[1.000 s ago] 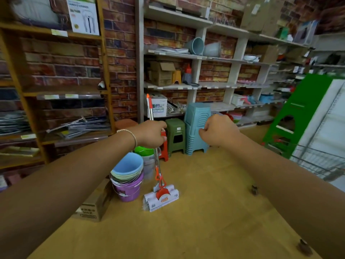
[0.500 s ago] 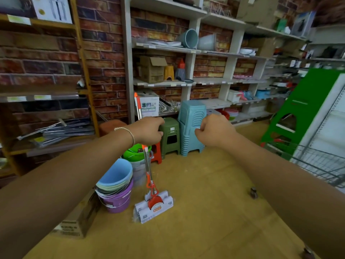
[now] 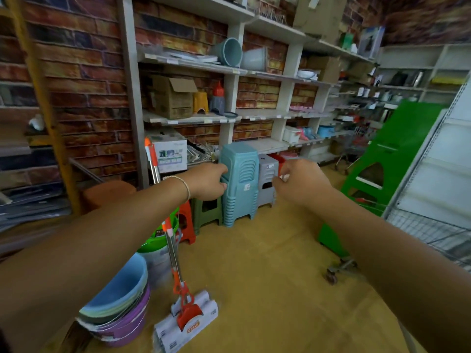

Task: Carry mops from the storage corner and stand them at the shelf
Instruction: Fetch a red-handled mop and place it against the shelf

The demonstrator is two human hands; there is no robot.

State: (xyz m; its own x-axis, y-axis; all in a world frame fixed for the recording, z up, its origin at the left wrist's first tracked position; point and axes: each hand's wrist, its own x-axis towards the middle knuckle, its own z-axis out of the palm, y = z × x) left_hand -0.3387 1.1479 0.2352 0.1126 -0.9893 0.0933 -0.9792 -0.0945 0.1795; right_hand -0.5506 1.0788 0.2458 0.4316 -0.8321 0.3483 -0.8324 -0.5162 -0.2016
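The squeeze mop with the silver metal pole, orange fittings and wrapped white sponge head [image 3: 178, 250] stands nearly upright on the tan floor [image 3: 267, 289], its head beside the stacked plastic buckets [image 3: 119, 304] and its orange tip against the white shelf unit [image 3: 132, 103]. The left hand [image 3: 207, 183] is beyond the pole with fingers curled; whether it touches the pole I cannot tell. The right hand [image 3: 297, 183] hovers apart from it, fingers loosely curled on nothing. The mop looks light and stiff but bottom-heavy, the metal likely slick. I would take it mid-pole, above the orange lever, where it should balance and stay steady against the shelf.
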